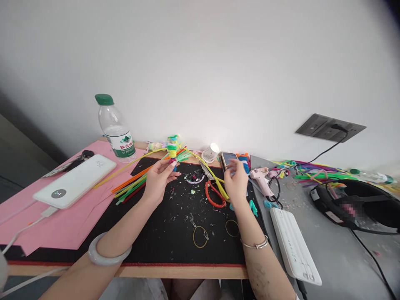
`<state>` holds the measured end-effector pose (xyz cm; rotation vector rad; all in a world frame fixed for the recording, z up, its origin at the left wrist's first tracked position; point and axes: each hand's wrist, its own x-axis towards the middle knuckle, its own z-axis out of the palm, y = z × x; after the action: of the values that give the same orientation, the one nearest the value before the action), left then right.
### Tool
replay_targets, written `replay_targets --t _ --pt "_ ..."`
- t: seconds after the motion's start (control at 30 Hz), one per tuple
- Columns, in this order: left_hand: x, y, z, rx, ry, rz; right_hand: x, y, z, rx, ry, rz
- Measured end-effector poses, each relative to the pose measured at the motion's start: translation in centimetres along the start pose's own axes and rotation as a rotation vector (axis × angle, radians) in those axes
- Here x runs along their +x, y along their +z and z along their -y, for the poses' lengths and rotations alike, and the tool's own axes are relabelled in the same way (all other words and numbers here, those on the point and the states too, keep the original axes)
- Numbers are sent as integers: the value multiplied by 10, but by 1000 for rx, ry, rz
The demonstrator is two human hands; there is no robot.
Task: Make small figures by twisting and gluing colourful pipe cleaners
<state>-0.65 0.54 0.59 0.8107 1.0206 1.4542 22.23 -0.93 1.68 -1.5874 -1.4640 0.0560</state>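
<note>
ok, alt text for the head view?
Over a black mat, a person's left hand pinches a small multicoloured craft piece; the right hand is near a phone, its grip unclear. Around them: colourful sticks, red-handled scissors, a pink glue gun; a green-capped bottle stands at left.

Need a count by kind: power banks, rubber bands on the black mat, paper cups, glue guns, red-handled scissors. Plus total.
Power banks: 2
Rubber bands on the black mat: 2
Paper cup: 1
Glue gun: 1
Red-handled scissors: 1
Total: 7
</note>
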Motion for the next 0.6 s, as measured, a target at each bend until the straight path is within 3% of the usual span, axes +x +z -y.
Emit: replay_targets --t 0.1,0.2,0.37,0.43,0.6 --pt "-1 0 0 13 -3 17 13 -16 -19 -279 -8 -158" --pt "-1 1 0 20 -9 38 19 -31 -36 -548 192 -205" --pt "-2 1 1 19 -35 68 20 -49 -55 -696 588 -90" --pt "-2 1 2 22 -47 84 20 -53 -60 -699 647 -44" --pt "-2 1 4 28 -61 124 23 -61 -72 -695 643 14"
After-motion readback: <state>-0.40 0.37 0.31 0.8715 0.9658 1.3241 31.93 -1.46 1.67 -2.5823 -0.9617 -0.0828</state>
